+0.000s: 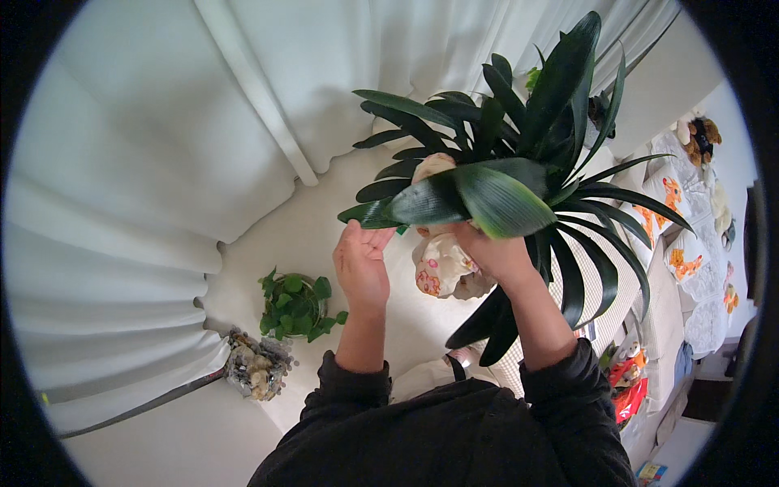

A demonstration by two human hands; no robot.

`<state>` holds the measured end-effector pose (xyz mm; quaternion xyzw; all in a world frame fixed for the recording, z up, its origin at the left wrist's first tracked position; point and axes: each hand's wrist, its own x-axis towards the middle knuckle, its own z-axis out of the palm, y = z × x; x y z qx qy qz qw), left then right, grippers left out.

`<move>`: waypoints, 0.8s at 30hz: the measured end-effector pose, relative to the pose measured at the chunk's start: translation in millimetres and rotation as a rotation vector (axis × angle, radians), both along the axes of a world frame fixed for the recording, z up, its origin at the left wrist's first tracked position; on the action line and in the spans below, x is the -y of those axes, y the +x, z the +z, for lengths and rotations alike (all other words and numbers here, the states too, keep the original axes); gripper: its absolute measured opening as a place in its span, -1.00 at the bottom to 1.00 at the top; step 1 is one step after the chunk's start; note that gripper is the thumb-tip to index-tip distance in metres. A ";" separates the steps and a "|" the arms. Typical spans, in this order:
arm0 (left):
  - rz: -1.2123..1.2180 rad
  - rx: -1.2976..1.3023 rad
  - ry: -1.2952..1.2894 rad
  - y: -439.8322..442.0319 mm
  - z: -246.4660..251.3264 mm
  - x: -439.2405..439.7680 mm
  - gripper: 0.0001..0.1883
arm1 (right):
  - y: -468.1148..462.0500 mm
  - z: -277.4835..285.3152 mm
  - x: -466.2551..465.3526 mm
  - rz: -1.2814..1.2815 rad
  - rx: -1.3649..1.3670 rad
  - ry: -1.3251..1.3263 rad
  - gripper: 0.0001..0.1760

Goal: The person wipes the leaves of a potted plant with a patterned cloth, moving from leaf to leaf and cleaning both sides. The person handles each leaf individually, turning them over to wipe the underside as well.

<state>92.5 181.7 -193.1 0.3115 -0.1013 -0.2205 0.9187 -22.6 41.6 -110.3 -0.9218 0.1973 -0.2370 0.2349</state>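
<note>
A large potted plant with long dark green strap leaves, likely a clivia (554, 103), spreads before me. One broad leaf (426, 198) of it reaches left across the view, its tip at the thumb of my left hand (363, 271); the left fingers lie under its edge. My right hand (496, 252) is beneath the bent part of the same leaf, gripping a crumpled cream cloth (441, 265) with a pink and orange print. Leaves hide the right fingertips. More of the cloth shows above the leaf.
A smaller leafy plant in a round pot (296, 304) and a cluster of stones or shells (258, 362) stand on the pale floor at left. White curtains (140, 134) hang behind. At right is a sofa (660, 298) with printed cushions (684, 259) and soft toys.
</note>
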 end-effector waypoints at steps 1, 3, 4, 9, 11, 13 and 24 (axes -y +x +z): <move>-0.007 -0.027 -0.004 1.4 4.5 2.3 -0.65 | -6.1 3.0 0.1 -0.034 -0.012 -0.011 -0.57; 0.018 -0.128 0.026 2.5 11.4 8.6 -0.65 | -28.1 -16.0 15.8 -0.095 -0.010 0.064 -0.59; 0.024 -0.157 0.029 6.4 11.4 10.2 -0.66 | -35.7 -16.8 18.0 -0.140 0.082 0.017 -0.60; -0.041 -0.184 -0.016 24.0 -5.8 11.3 -0.64 | -59.9 30.6 14.2 -0.288 0.414 0.746 -0.53; -0.027 -0.200 -0.007 25.1 -1.6 14.6 -0.65 | -91.4 10.2 34.1 -0.340 0.328 0.618 -0.50; -0.015 -0.212 0.011 26.5 1.7 15.6 -0.65 | -96.3 5.6 27.8 -0.382 0.436 0.691 -0.50; -0.084 -0.246 -0.002 34.6 -1.8 18.9 -0.65 | -135.0 -31.0 25.6 -0.480 0.526 0.860 -0.55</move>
